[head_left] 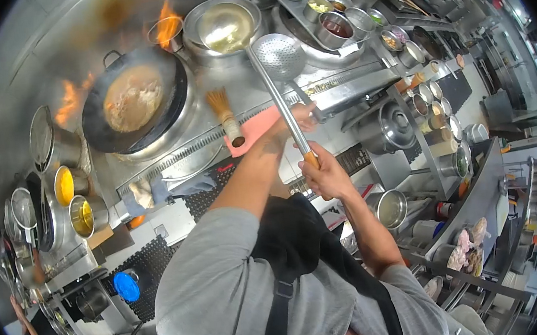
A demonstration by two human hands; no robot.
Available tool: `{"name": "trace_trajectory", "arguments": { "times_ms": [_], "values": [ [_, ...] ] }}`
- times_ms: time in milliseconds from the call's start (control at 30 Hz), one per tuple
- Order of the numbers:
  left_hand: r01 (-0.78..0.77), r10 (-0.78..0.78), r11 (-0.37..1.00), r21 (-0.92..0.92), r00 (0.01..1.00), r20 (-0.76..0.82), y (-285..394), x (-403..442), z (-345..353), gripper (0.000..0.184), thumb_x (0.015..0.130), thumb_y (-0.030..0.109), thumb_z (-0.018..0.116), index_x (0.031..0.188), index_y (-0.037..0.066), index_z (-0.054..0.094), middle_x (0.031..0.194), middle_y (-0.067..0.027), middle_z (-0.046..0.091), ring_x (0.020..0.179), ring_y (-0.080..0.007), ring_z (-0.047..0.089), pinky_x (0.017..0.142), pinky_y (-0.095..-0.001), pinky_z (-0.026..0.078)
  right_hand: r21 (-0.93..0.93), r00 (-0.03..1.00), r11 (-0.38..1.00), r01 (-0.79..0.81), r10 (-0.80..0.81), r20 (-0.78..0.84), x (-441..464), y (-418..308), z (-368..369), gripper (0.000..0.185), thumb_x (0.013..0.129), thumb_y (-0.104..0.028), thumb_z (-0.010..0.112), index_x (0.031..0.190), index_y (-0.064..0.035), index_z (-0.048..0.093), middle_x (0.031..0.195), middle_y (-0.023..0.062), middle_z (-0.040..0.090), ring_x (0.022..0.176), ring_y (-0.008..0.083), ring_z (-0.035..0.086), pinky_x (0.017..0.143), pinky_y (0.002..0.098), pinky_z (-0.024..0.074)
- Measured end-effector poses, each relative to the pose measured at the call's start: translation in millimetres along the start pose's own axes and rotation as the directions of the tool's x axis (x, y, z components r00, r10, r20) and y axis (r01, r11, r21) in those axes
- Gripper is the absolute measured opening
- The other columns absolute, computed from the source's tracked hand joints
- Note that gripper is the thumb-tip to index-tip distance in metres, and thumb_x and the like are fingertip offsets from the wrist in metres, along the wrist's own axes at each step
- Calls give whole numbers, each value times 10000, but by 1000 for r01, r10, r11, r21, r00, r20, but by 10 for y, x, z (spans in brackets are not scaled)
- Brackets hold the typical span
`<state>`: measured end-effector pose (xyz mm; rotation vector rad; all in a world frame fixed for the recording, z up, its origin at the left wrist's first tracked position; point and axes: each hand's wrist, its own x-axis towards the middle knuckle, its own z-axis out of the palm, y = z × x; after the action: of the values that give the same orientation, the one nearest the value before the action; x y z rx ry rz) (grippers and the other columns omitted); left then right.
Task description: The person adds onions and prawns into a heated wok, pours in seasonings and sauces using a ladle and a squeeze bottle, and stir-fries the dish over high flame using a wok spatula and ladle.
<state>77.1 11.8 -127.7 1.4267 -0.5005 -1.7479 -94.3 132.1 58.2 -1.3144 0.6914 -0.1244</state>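
Observation:
My right hand [324,171] is wrapped around the wooden end of a long-handled ladle [278,101]. The ladle's metal shaft runs up to a pot [190,12] of pale liquid at the back of the stove. Behind that shaft, my left hand [304,118] reaches across, close to the handle of a perforated skimmer [280,56]; its fingers are partly hidden and blurred, so a grip cannot be made out. A pink cloth [253,130] lies beneath my left forearm. Brown liquid with pieces of food steams in a black wok [96,120] on the left.
Flames [168,26] rise behind the wok and beside the pot. A bamboo brush [224,116] lies at the stove's front. Sauce containers fill a tray [306,23] at the back right. A lidded pot [387,127] stands right. Another person's arm [26,320] shows at lower left.

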Motion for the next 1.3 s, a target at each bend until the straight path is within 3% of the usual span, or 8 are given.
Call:
{"name": "trace_trajectory", "arguments": {
  "times_ms": [333, 367, 567, 700, 867, 967, 1200, 1300],
  "values": [
    [-433, 653, 729, 530, 670, -352, -2076, -1810, -501, 663, 878, 646, 445, 987, 24, 649, 885, -148, 661, 769, -242, 638, 689, -379, 502, -599, 946, 739, 309, -173, 275, 1239, -222, 997, 523, 843, -139, 584, 1346, -60, 462, 836, 156, 650, 659, 205, 644, 641, 349, 505],
    [-103, 197, 969, 224, 868, -455, -2106, -2205, -624, 690, 878, 658, 429, 819, 28, 706, 757, -123, 670, 727, -243, 629, 683, -376, 490, -650, 892, 612, 450, -266, 366, 1635, -201, 1063, 556, 831, -133, 579, 1366, -65, 442, 866, 189, 656, 729, 256, 657, 691, 378, 509],
    [-353, 595, 775, 523, 129, -794, -2817, -3545, -1553, 559, 937, 501, 475, 767, 15, 691, 562, -25, 539, 512, -128, 474, 526, -297, 380, -896, 879, 218, 387, -380, 287, 2147, 14, 1891, 555, 796, -109, 551, 1344, -73, 476, 978, 249, 645, 913, 372, 639, 819, 445, 496],
    [-507, 83, 861, -29, 197, -977, -3350, -4386, -1484, 564, 977, 503, 387, 841, 30, 662, 502, 41, 378, 424, -49, 306, 412, -223, 227, -842, 867, 342, 418, -427, 257, 2130, 38, 2162, 546, 804, -124, 552, 1344, -86, 481, 985, 244, 647, 924, 367, 641, 827, 436, 499],
    [-473, 128, 881, -32, 303, -944, -3486, -4615, -1472, 528, 978, 465, 408, 864, 19, 665, 522, 40, 386, 478, -51, 336, 447, -229, 247, -633, 988, 765, 116, -26, 150, 1901, -139, 2206, 532, 802, -142, 567, 1328, -99, 500, 980, 249, 648, 890, 409, 632, 822, 443, 501],
    [-443, 397, 862, 245, 292, -870, -2714, -4626, -1536, 446, 962, 389, 488, 833, 2, 668, 541, 14, 450, 512, -73, 395, 480, -259, 305, -884, 770, 205, 420, -597, 227, 1993, 194, 2184, 500, 830, -160, 577, 1321, -99, 513, 811, 238, 647, 670, 323, 644, 653, 404, 510],
    [21, 954, 232, 972, -198, -224, -864, -3761, -2273, 220, 837, 253, 655, 844, 34, 679, 765, -153, 663, 707, -304, 627, 707, -414, 477, -793, 907, 477, 379, -362, 216, 1523, 140, 2094, 506, 831, -133, 567, 1332, -104, 502, 908, 248, 647, 816, 397, 633, 760, 438, 489],
    [350, 940, 337, 874, -85, -329, -835, -3214, -2684, 233, 813, 291, 668, 843, 60, 678, 775, -154, 670, 730, -326, 637, 737, -442, 464, -807, 789, 386, 446, -595, 152, 1195, 407, 1983, 549, 819, -90, 565, 1358, -74, 458, 947, 282, 627, 860, 416, 624, 777, 442, 491]
  ]
}}
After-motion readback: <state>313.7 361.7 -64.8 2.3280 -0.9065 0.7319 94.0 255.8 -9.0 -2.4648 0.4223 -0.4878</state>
